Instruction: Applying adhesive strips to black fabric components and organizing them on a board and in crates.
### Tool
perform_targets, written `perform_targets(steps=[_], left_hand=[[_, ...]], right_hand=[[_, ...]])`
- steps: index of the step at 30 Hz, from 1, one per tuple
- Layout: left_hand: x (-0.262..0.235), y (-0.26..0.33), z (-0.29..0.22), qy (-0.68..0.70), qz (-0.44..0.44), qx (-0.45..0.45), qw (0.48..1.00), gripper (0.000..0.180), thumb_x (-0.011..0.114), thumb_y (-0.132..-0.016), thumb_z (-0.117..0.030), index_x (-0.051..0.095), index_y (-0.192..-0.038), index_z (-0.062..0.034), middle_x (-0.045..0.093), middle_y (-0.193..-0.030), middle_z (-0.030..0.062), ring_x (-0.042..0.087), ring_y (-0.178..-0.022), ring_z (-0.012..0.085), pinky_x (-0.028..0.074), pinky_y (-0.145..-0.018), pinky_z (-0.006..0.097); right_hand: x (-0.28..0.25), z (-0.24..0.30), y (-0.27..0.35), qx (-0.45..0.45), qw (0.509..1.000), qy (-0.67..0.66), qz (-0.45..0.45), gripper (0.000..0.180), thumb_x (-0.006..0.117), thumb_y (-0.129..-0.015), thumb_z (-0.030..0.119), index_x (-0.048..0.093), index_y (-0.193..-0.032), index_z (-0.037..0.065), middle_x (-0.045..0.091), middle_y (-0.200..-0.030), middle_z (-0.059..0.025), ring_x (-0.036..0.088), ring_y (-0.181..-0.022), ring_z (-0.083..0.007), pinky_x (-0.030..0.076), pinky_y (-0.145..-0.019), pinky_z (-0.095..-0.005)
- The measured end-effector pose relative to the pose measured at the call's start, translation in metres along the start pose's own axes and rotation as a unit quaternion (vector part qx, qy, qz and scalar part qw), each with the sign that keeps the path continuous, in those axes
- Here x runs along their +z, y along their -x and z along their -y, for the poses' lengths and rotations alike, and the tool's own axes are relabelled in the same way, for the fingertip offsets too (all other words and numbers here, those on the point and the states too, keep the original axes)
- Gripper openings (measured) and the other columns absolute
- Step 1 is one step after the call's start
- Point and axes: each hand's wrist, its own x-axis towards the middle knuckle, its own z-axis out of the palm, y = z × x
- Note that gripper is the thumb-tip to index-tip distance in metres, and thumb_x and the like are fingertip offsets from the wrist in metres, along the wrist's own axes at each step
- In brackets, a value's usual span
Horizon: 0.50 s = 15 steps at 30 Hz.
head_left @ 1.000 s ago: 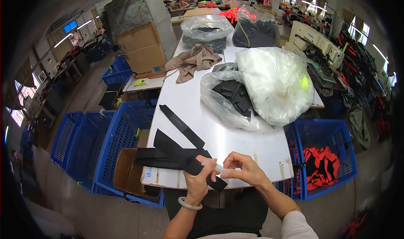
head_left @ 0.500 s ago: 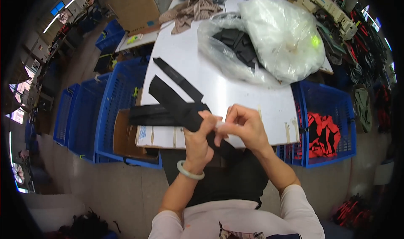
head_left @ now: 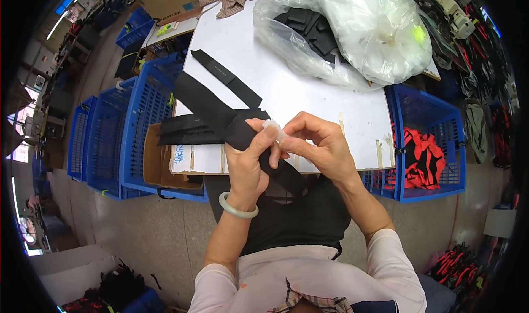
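Observation:
My left hand (head_left: 246, 161), with a pale green bangle on its wrist, grips a long black fabric strip (head_left: 220, 120) that runs from the white table (head_left: 308, 100) down over my lap. My right hand (head_left: 319, 145) meets the left one and pinches a small white piece (head_left: 274, 127) against the strip, which both hands grasp. More black strips (head_left: 182, 132) lie crossed under it at the table's near left edge. Another black strip (head_left: 226, 77) lies flat further up the table.
Two clear plastic bags stand at the far end, one with black pieces (head_left: 311, 29), one with white stuff (head_left: 380, 26). Blue crates (head_left: 138, 131) and a cardboard box (head_left: 160, 167) sit left of the table. A blue crate with red fabric (head_left: 421, 150) stands on the right.
The view has tilted down and nearer to my hands. Both hands have come closer together on the strip, and the white piece now shows between the fingertips.

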Motion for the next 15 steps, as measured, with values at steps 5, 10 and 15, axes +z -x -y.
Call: perform_targets(steps=[5,10,15], left_hand=[[-0.009,-0.011,-0.008,0.167,-0.128,-0.079,0.974,0.04,0.056,-0.094,-0.041,0.048,-0.072,-0.0086,0.042,-0.067,0.0005,0.042,-0.05,0.0114,0.045,-0.053,0.031],[-0.025,-0.019,-0.013,0.258,-0.151,-0.115,0.947,0.047,0.061,-0.087,-0.052,0.045,-0.069,-0.0113,0.039,-0.064,-0.0004,0.035,-0.045,0.01,0.038,-0.048,0.026],[-0.02,-0.015,-0.007,0.221,-0.131,-0.117,0.959,0.048,0.059,-0.086,-0.056,0.045,-0.07,-0.0124,0.041,-0.064,-0.0007,0.038,-0.046,0.0112,0.041,-0.05,0.028]], right_hand=[[-0.005,0.007,0.003,-0.067,0.988,0.139,-0.021,0.011,0.073,-0.079,0.007,0.065,-0.077,-0.001,0.06,-0.068,-0.002,0.054,-0.061,-0.0085,0.041,-0.054,-0.0237],[-0.003,0.018,0.013,-0.054,0.973,0.205,0.097,0.009,0.075,-0.073,0.004,0.067,-0.071,0.001,0.059,-0.064,-0.0048,0.052,-0.056,-0.0138,0.037,-0.05,-0.0279],[0.005,0.011,0.01,-0.133,0.926,0.348,0.06,0.017,0.076,-0.072,0.007,0.06,-0.069,0.001,0.055,-0.062,-0.007,0.052,-0.053,-0.0191,0.038,-0.046,-0.0306]])
